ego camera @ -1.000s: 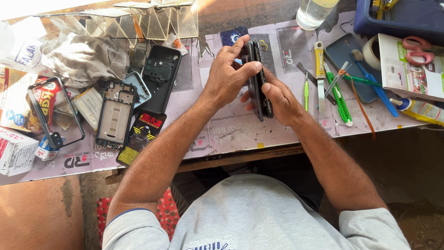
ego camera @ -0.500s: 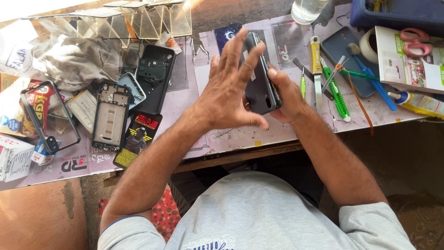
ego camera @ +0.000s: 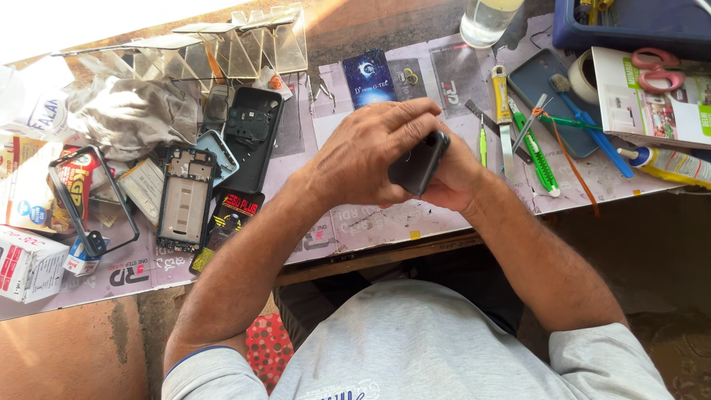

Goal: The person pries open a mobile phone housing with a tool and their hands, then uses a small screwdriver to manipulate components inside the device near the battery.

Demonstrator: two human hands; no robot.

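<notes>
Above the near edge of the surface (ego camera: 370,230), a dark phone (ego camera: 418,164) is held between both hands. The grip of the left hand (ego camera: 370,152) is closed over the top and left side of the phone, its fingers curled across the upper edge. The grip of the right hand (ego camera: 452,178) is closed under and behind the phone, cupping it from the right. The phone is tilted, with its dark back and a rounded corner shown between the fingers.

Just right of the hands, a green utility knife (ego camera: 539,152), a yellow-handled blade (ego camera: 503,111) and a slim green tool (ego camera: 483,148) are laid on the surface. Farther right, a blue phone case (ego camera: 544,81), a blue-handled brush (ego camera: 592,130) and a glue bottle (ego camera: 670,164) are seen, with red-handled scissors (ego camera: 666,70) resting on a printed booklet (ego camera: 652,111). A glass of clear liquid (ego camera: 485,18) stands at the far edge, beside a blue tray (ego camera: 637,30).

Left of the hands, a black phone back cover (ego camera: 252,137), a bare phone middle frame (ego camera: 184,200) and a black empty frame (ego camera: 92,200) are spread out. A grey cloth (ego camera: 126,111) is bunched at the far left, and a small white and red box (ego camera: 26,263) sits at the near left.
</notes>
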